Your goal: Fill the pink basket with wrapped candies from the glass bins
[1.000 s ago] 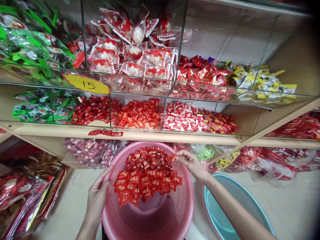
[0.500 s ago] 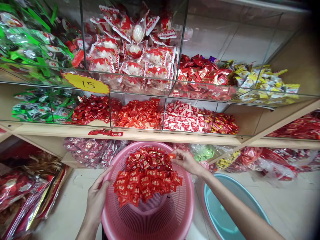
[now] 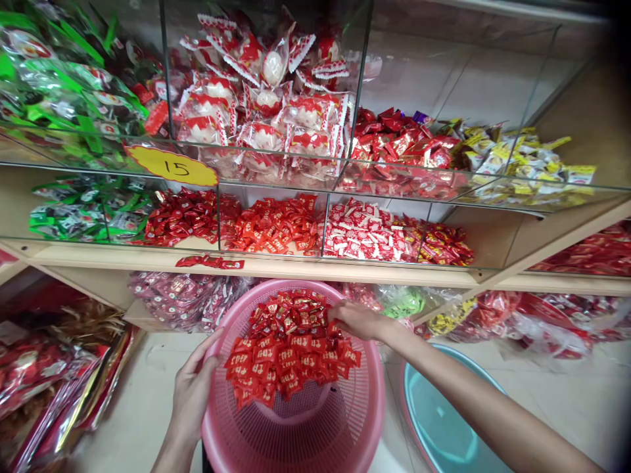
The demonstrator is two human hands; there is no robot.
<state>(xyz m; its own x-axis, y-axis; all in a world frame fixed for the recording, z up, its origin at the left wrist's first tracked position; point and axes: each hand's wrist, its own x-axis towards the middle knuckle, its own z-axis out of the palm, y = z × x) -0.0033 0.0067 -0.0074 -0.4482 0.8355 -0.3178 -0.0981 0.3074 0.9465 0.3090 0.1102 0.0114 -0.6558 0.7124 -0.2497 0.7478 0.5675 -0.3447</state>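
Observation:
A pink plastic basket (image 3: 367, 394) with slotted walls stands below the shelf. My left hand (image 3: 193, 384) grips its left rim, thumb on top. Red wrapped candies (image 3: 290, 361) with gold print lie in a heap inside; darker red and gold wrapped candies (image 3: 290, 312) are behind them. Over the right back part of the basket, my right hand (image 3: 359, 320) is bent down, its fingers closed on a red wrapped candy at the edge of the heap. Those fingertips are partly hidden by the hand itself.
Above the basket, a shelf (image 3: 266, 268) carries glass-fronted compartments of wrapped sweets, with a yellow price tag (image 3: 172, 165) reading 15. On the floor to the right is a teal basin (image 3: 444, 420). Bagged goods (image 3: 187, 299) fill the space under the shelf. Shiny packets (image 3: 54, 387) lie at left.
My right hand has moved a little left and turned downward over the candies, with the pinched candy now mostly hidden. My left hand keeps its hold on the rim.

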